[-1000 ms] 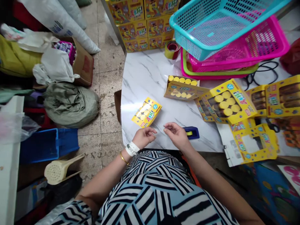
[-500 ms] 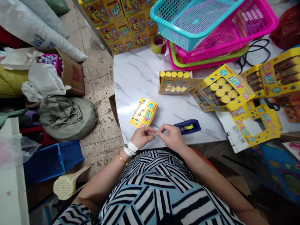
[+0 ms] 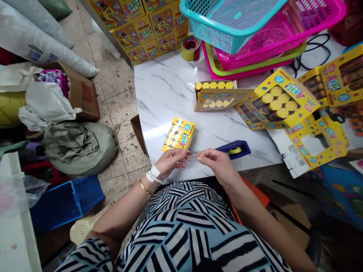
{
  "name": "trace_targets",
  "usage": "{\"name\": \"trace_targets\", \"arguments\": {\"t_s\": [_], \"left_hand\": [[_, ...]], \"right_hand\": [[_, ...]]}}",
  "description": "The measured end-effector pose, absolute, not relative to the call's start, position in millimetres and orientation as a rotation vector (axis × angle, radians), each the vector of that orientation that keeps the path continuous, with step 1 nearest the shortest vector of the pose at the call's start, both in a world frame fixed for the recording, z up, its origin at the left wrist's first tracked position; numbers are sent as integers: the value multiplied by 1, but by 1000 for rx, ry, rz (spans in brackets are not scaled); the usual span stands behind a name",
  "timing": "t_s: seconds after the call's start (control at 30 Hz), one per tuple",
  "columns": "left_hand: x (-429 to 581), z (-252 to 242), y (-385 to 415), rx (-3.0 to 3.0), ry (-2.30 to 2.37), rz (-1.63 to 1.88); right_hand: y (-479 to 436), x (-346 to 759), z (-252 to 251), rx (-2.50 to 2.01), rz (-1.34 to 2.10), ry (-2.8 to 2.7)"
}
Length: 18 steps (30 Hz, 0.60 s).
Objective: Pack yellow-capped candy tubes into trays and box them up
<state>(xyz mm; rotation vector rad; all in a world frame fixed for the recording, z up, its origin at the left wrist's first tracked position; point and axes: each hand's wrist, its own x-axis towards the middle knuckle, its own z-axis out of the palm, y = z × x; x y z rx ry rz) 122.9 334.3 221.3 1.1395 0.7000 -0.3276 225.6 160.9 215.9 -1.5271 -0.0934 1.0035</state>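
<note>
Along the frame's lower middle, our marble-patterned table bears a blue tape dispenser and, just above our hands, a small yellow printed box. Our left hand and right hand have parted slightly, each pinched narrow; whether they hold a thin strip, we cannot tell.

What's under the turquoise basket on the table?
A magenta basket lies under the turquoise basket, with a green tray and a pink tray below it. Whatever the magenta basket holds is covered and cannot be seen.
</note>
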Motion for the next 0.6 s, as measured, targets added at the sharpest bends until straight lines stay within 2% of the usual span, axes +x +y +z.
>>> {"name": "trace_targets", "arguments": {"t_s": [0.17, 0.37, 0.6], "left_hand": [[126, 213, 334, 1339, 667, -279], [150, 206, 351, 1758, 662, -182], [177, 175, 375, 1899, 672, -370]], "right_hand": [[168, 216, 203, -1478, 994, 44], [186, 210, 163, -1367, 896, 186], [210, 211, 111, -1179, 917, 304]]}}
